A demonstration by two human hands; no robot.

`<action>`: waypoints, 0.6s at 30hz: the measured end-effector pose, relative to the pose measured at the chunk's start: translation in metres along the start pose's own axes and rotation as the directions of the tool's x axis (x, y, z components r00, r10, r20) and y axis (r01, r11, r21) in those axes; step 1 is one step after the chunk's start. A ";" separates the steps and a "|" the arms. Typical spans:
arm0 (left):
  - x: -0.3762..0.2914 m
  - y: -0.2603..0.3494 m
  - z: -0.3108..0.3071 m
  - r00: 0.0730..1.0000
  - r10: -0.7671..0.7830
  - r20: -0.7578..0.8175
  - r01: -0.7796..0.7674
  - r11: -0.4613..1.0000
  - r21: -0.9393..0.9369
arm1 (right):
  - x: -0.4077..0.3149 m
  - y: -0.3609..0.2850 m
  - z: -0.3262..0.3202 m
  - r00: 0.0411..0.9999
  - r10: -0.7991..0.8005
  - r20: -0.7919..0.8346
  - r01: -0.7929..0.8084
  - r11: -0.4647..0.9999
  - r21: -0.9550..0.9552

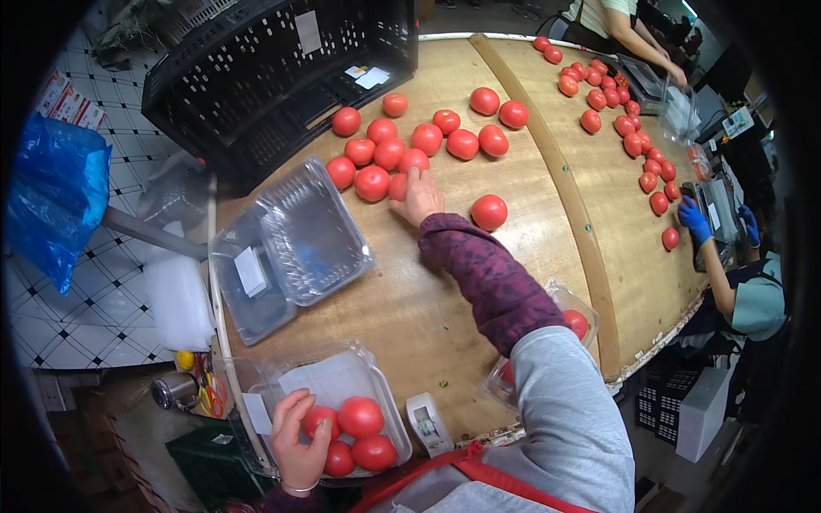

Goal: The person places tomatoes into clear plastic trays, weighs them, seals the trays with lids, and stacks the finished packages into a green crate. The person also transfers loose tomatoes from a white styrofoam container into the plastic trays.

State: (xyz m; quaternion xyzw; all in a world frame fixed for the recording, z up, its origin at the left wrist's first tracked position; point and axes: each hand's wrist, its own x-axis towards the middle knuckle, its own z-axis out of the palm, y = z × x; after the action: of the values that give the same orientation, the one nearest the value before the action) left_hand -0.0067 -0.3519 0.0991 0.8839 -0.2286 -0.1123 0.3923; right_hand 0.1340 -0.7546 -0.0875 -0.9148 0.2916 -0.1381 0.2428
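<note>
My left hand (300, 439) is at a clear plastic clamshell (401, 420), its thumb and fingers around a red tomato (315, 420) inside. Several tomatoes sit at the clamshell's near end, beside a white pad (327, 375). Farther out on the wooden table (410, 282), my right hand (420, 197) curls over another tomato (397, 186), which it partly hides. That tomato lies at the near edge of a loose group of tomatoes (389, 153). To the left of my right arm rests an opened clamshell (314, 240) with white slips on its lid.
A black crate (256, 96) lies tipped at the far left. Near my body stands a small white device (428, 423). My right sleeve partly covers another clamshell (593, 314) with tomatoes. Past a wooden strip (564, 167), blue-gloved hands (696, 219) and another person's arm (641, 38) work.
</note>
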 end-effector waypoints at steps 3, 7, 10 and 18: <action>0.000 -0.004 -0.008 0.999 0.004 -0.039 -0.003 1.000 0.025 | 0.004 0.016 -0.001 0.993 0.064 0.100 -0.086 0.969 0.233; -0.004 -0.018 -0.013 0.994 -0.054 -0.091 0.053 0.999 -0.006 | 0.020 0.066 -0.021 0.922 0.164 0.352 -0.272 0.919 0.284; -0.006 -0.021 -0.013 0.994 -0.053 -0.095 0.052 0.999 -0.009 | 0.032 0.068 -0.015 0.973 0.181 0.145 -0.216 0.937 0.275; -0.013 -0.013 -0.016 0.989 -0.086 -0.117 0.071 0.990 -0.123 | 0.059 0.019 -0.001 0.976 0.180 0.124 -0.124 0.923 -0.365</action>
State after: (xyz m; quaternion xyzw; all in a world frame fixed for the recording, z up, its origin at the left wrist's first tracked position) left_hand -0.0078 -0.3275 0.1004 0.8727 -0.1620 -0.0866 0.4524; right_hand 0.1715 -0.8037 -0.0898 -0.9260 0.3624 0.0076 0.1058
